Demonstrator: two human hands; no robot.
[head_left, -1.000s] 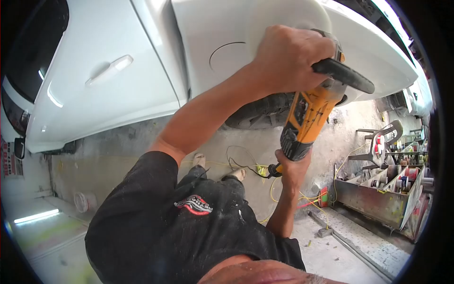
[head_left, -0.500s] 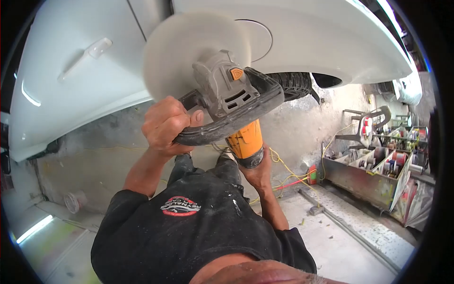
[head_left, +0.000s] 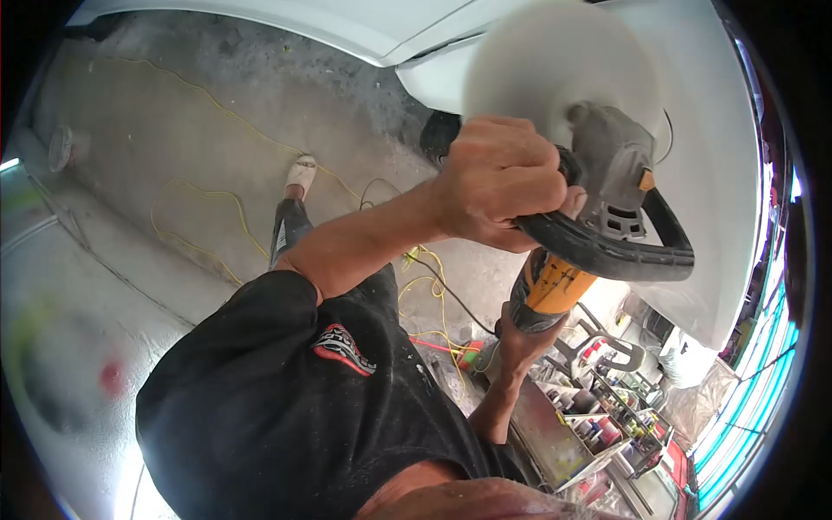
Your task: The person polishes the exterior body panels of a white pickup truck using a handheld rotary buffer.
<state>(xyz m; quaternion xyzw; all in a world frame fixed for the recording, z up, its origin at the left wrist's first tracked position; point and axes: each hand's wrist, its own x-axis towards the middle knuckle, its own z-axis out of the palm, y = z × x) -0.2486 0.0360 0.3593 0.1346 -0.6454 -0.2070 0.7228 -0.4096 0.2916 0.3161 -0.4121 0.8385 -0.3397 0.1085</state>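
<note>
A polisher (head_left: 563, 288) with an orange and black body and a grey gear head spans between my two hands. My left hand (head_left: 503, 182) is closed round its black loop handle (head_left: 607, 247), near the pad. Lower down, my right hand (head_left: 523, 348) wraps the rear end of the body; some of its fingers are hidden behind the tool. The round whitish pad (head_left: 555, 69) is smeared by spinning. It lies over the white car panel (head_left: 715, 199), covering part of a curved seam. Whether the whole pad face touches the panel cannot be seen.
Yellow cord (head_left: 221, 108) trails across the concrete floor near a shoe (head_left: 302, 172). A dark cord (head_left: 459, 303) runs toward the tool's rear. A dark tire (head_left: 440, 136) shows under the car. At lower right stands a bin (head_left: 563, 442) with several bottles and cans.
The view has swung round, and the polisher now appears farther right over the car panel. Both hands keep their hold, my left arm now reaching across. The pad is blurred in both frames.
</note>
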